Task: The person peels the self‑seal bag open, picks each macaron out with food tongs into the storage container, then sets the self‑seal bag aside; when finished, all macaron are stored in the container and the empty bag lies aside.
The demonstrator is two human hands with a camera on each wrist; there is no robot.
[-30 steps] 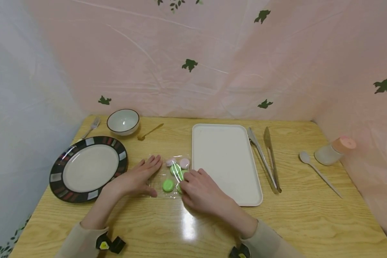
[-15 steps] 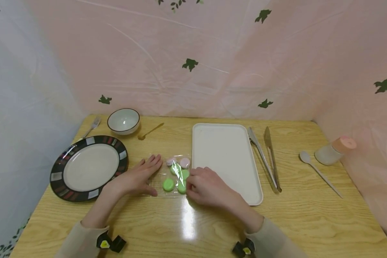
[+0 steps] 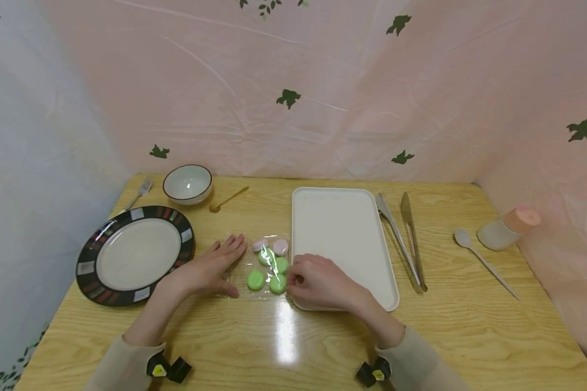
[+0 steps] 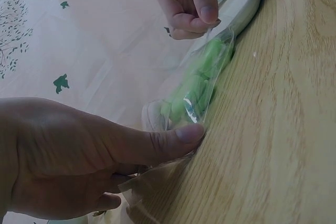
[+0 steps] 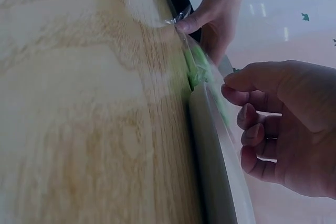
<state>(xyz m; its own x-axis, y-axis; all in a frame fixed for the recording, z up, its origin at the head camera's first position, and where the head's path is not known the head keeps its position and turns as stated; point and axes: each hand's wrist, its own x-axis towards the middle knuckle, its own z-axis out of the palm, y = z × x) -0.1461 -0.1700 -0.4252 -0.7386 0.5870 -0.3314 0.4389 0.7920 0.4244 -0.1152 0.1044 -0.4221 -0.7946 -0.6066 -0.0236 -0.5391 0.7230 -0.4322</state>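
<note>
A clear plastic bag (image 3: pixel 246 269) with green macarons (image 3: pixel 256 280) and pink macarons (image 3: pixel 281 247) inside lies flat on the table. My left hand (image 3: pixel 201 271) spreads straight fingers along the bag's left edge. In the left wrist view its thumb (image 4: pixel 181 136) presses the film down. At the opposite side, my right hand (image 3: pixel 318 279) hovers over the tray's near left corner, thumb and index fingertips together. The left wrist view shows those fingertips (image 4: pixel 209 15) pinching the bag's raised edge; the other fingers curl loosely.
A white tray (image 3: pixel 342 233) adjoins the bag's right side, with tongs (image 3: pixel 398 239) beyond it. Farther right are a spoon (image 3: pixel 486 266) and a pink-lidded jar (image 3: pixel 501 233). A dark-rimmed plate (image 3: pixel 137 252), fork (image 3: pixel 139 193), bowl (image 3: pixel 187 185) and small golden spoon (image 3: pixel 230 199) occupy the left.
My right hand has slid right, from over the macarons to the bag's right edge, uncovering the green ones. The left hand has stayed in place.
</note>
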